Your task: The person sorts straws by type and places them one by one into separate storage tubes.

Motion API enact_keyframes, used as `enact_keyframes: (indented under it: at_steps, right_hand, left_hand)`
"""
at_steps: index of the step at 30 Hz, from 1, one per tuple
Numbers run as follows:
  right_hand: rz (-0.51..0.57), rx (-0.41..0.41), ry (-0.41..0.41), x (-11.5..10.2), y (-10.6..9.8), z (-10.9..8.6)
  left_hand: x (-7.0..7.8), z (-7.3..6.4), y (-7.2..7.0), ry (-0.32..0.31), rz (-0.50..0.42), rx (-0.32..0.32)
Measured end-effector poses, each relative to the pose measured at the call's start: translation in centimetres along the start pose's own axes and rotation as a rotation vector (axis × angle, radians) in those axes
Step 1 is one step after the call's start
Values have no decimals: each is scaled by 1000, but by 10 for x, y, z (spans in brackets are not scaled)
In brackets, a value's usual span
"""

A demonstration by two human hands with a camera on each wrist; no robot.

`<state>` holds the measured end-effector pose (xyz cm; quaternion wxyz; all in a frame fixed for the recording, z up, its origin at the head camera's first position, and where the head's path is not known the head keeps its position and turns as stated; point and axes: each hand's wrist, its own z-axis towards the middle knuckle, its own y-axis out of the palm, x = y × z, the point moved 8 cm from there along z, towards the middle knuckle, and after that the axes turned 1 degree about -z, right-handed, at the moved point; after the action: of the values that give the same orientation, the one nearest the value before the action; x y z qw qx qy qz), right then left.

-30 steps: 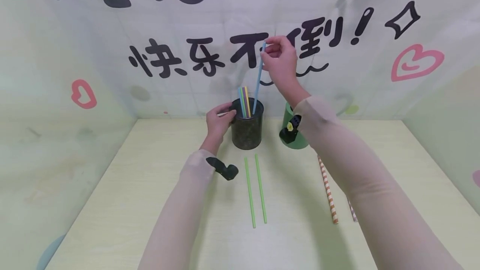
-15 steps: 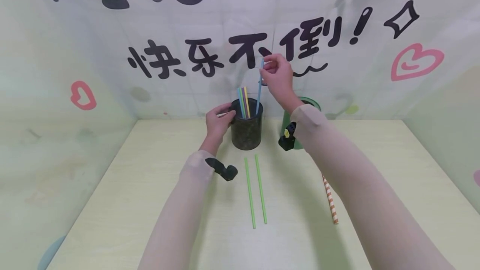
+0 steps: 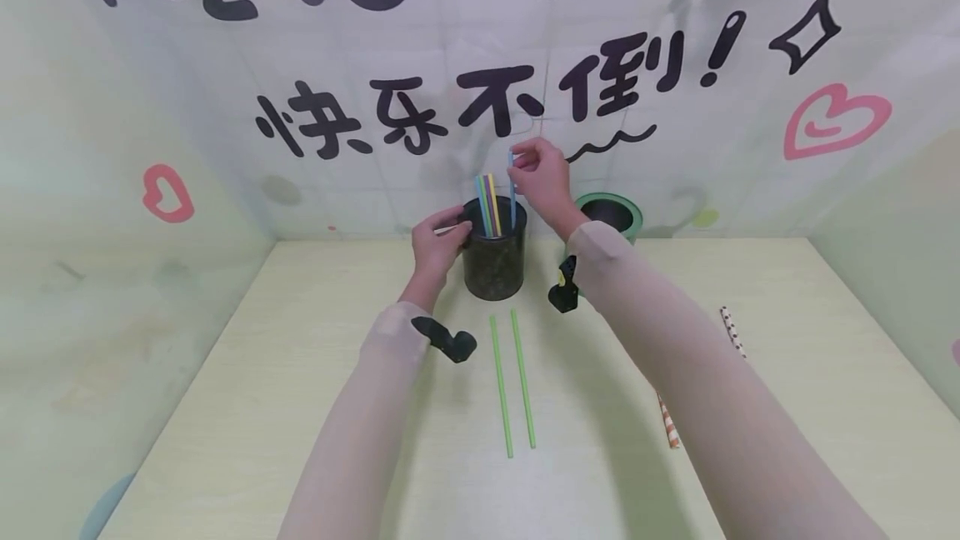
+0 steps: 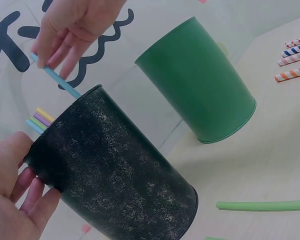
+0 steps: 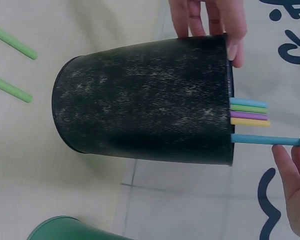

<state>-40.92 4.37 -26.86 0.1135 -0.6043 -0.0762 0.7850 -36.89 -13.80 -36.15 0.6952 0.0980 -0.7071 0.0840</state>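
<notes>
My left hand [image 3: 437,247] holds the rim of a mottled black cup [image 3: 493,269] at its left side. Several plain straws stand in the cup, among them a yellow straw [image 5: 250,121], a purple, a green and a light blue one. Over the cup's right side, my right hand [image 3: 542,180] pinches the upper end of another blue straw [image 5: 265,139], whose lower part is down inside the cup, hidden by the wall. Two light green straws [image 3: 522,377] lie side by side on the table in front of the cup.
A green cup [image 4: 200,80] stands to the right of the black one, partly behind my right forearm in the head view. Several patterned straws, including an orange-striped straw [image 4: 292,73], lie on the table's right. A lettered white backdrop [image 3: 360,48] rises behind the table.
My right hand has come down and slightly left, and the blue straw has sunk deeper into the black cup. My left hand has stayed at the rim.
</notes>
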Motion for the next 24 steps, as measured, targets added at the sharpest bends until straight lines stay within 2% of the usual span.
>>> enact_keyframes:
  at_steps: [7, 18, 24]
  right_hand:
    - [-30, -36, 42, 16, 13, 0]
    - [-71, -58, 81, 27, 24, -6]
    - [-94, -62, 74, 28, 27, -4]
  left_hand:
    - [0, -1, -1, -4, -6, -8]
    - [0, -2, 1, 2, -55, -17]
    - [0, -1, 0, 2, -45, -19]
